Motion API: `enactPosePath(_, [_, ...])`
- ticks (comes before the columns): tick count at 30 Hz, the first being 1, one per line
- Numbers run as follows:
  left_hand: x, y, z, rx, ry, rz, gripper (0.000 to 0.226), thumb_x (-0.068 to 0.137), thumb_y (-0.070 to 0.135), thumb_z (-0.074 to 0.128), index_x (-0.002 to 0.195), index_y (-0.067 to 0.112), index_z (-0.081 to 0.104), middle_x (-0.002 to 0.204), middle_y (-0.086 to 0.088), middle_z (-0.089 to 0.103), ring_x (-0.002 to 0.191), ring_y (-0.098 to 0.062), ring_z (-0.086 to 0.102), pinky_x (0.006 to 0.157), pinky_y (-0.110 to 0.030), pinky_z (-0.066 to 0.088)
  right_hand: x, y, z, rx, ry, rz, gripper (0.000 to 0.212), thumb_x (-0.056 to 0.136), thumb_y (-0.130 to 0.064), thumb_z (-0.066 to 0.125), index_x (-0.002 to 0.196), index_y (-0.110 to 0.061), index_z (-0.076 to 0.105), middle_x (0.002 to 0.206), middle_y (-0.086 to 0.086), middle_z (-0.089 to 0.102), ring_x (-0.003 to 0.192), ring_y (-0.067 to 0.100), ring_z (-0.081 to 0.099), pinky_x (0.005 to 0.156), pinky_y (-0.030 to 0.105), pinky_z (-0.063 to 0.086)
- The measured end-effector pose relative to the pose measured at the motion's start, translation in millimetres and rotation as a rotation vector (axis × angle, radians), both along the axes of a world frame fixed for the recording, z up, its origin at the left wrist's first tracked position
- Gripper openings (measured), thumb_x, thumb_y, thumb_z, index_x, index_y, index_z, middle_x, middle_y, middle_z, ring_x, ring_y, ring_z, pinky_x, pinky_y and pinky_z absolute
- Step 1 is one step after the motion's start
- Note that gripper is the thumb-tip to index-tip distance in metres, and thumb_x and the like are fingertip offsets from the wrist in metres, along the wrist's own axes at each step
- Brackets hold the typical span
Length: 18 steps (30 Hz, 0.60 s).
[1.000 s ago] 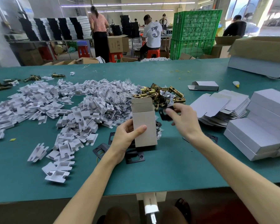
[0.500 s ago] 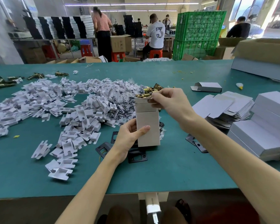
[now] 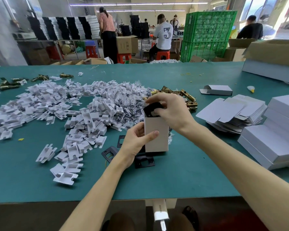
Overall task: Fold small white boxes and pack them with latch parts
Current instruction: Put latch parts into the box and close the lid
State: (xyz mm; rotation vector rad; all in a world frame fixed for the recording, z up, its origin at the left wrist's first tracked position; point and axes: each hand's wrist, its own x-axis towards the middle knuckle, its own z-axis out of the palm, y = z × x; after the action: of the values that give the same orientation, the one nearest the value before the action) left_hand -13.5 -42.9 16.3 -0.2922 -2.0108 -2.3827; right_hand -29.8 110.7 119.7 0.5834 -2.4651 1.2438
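While the left hand point(image 3: 135, 144) grips the white box point(image 3: 157, 135), right hand point(image 3: 172, 110) pinches a black plate point(image 3: 151, 109) at its mouth.

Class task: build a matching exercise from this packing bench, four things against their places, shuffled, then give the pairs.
1 upright box
2 black plate
3 brass latches
4 flat box blanks

A heaped beyond the right hand
B held by the left hand
C stacked at the table's right
D pinched by the right hand at the box top

Pairs: 1-B, 2-D, 3-A, 4-C
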Motion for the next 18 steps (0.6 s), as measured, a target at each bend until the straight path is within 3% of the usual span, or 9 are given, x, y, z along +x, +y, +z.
enactPosePath(9, [0, 1, 1, 0.001, 0.0, -0.003, 0.042, 0.081, 0.017, 0.083, 0.121, 0.009, 0.071, 0.114, -0.006, 0.078, 0.105, -0.018, 0.074, 0.083, -0.025, 0.058, -2, 0, 5, -0.012, -0.002, 0.008, 0.03, 0.087, 0.009, 0.064, 0.105, -0.011, 0.077, 0.102, 0.0, 0.076, 0.1, 0.014, 0.07, 0.095, 0.032, 0.056])
enactPosePath(15, [1, 0, 2, 0.005, 0.006, -0.012, 0.047, 0.079, 0.02, 0.084, 0.122, 0.009, 0.071, 0.114, -0.007, 0.078, 0.106, -0.019, 0.074, 0.083, -0.025, 0.058, 1, 2, 9, 0.266, 0.027, 0.084, 0.035, 0.094, 0.009, 0.056, 0.11, -0.014, 0.076, 0.115, 0.002, 0.07, 0.109, 0.016, 0.064, 0.099, 0.032, 0.051])
enactPosePath(18, [1, 0, 2, 0.003, 0.005, -0.014, 0.046, 0.078, 0.02, 0.084, 0.121, 0.009, 0.071, 0.114, -0.008, 0.078, 0.106, -0.019, 0.074, 0.083, -0.026, 0.058, 1, 3, 7, 0.301, 0.033, 0.092, 0.036, 0.095, 0.007, 0.054, 0.112, -0.015, 0.076, 0.117, 0.003, 0.063, 0.11, 0.018, 0.06, 0.097, 0.028, 0.047])
